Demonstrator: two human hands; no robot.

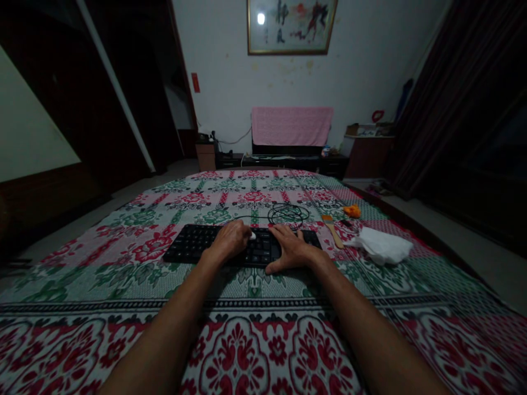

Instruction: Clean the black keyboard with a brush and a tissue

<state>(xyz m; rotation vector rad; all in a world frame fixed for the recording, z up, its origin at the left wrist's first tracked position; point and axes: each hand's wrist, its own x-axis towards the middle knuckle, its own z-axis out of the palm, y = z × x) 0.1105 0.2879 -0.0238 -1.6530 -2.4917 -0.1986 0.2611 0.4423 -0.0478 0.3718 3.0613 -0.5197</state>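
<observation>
A black keyboard (186, 244) lies on the patterned bedspread in front of me. My left hand (231, 239) is closed over its middle keys, pinching a small white wad (252, 236) that pokes out by the fingertips; the wad's material is too small to tell. Spread over the keyboard's right part, my right hand (290, 248) rests with fingers apart and the thumb near the front edge. Behind the keyboard a thin black cable (289, 213) lies in loose coils.
Right of the keyboard lie a wooden-handled brush (332, 231), a crumpled white plastic bag (382, 244), an orange bundle (352, 210) and a small dark item (347, 223). The bedspread (251, 304) covers the bed. Beyond it stands a low cabinet with a pink towel (292, 126) over a screen.
</observation>
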